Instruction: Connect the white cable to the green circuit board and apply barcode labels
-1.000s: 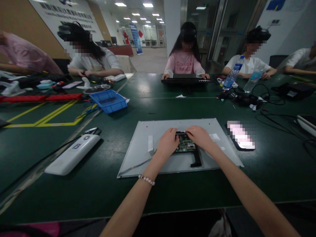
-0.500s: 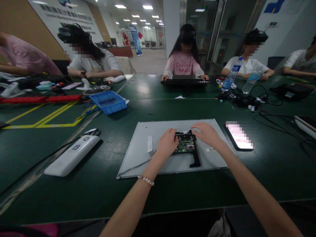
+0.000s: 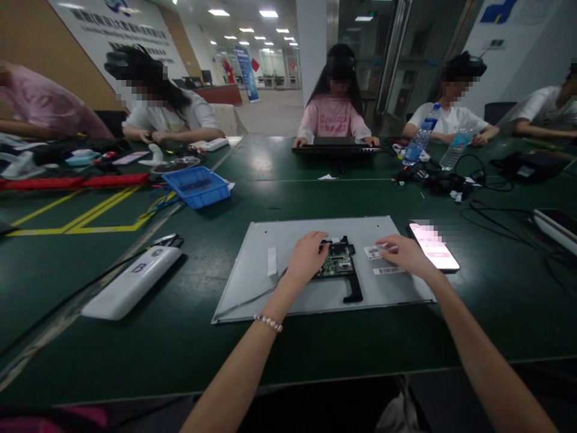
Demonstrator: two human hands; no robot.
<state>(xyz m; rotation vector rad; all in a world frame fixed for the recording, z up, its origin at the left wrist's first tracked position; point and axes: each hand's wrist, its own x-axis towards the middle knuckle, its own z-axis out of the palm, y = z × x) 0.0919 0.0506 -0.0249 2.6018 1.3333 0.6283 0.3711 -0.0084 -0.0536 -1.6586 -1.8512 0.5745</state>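
We're at a green table (image 3: pixel 180 349), with a grey flat metal panel (image 3: pixel 250 279) lying under both hands. A white power bank (image 3: pixel 135 279) sits well off to the left of our left hand (image 3: pixel 309 255). The black bracket (image 3: pixel 354 288) is between our hands, its foot nearer us than either. Our phone (image 3: pixel 437 249) is just past the right hand (image 3: pixel 408 252). Inside the bracket there's a green circuit board (image 3: pixel 336 264), partly under the left fingers; can't tell if they're gripping or just resting. The right fingers are loosely parted over a small white label (image 3: pixel 373 252), contact unclear. Our worry: one-handed pressure could skew or flex the board, and a forearm snagging the thin cable (image 3: pixel 246 299) might strain its connection.
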